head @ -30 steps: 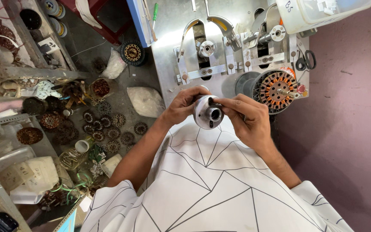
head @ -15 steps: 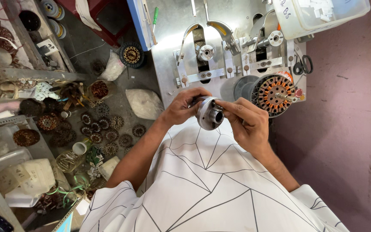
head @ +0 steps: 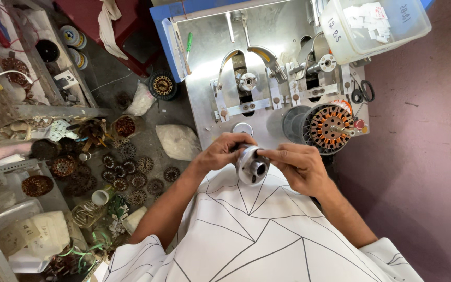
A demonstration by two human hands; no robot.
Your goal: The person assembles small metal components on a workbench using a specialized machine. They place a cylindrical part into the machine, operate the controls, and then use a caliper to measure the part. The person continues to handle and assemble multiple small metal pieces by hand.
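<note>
A round silver metal hub with a dark centre hole [head: 252,166] is held between both hands just above my lap, in front of a steel workbench [head: 210,68]. My left hand [head: 221,153] grips its left rim with curled fingers. From the other side, my right hand [head: 297,166] pinches the hub's top edge with thumb and forefinger. A wound stator with copper coils [head: 330,127] stands on the bench just beyond my right hand.
The bench carries a winding jig with curved metal arms [head: 254,55], scissors [head: 364,93] and a clear plastic tub [head: 374,26]. Several dark stators [head: 131,175] lie on the floor to the left, beside white bags [head: 177,141] and cluttered shelves [head: 37,99].
The hub has turned slightly in my hands; my right fingers have shifted along its top edge. Both hands keep hold of it in the same place.
</note>
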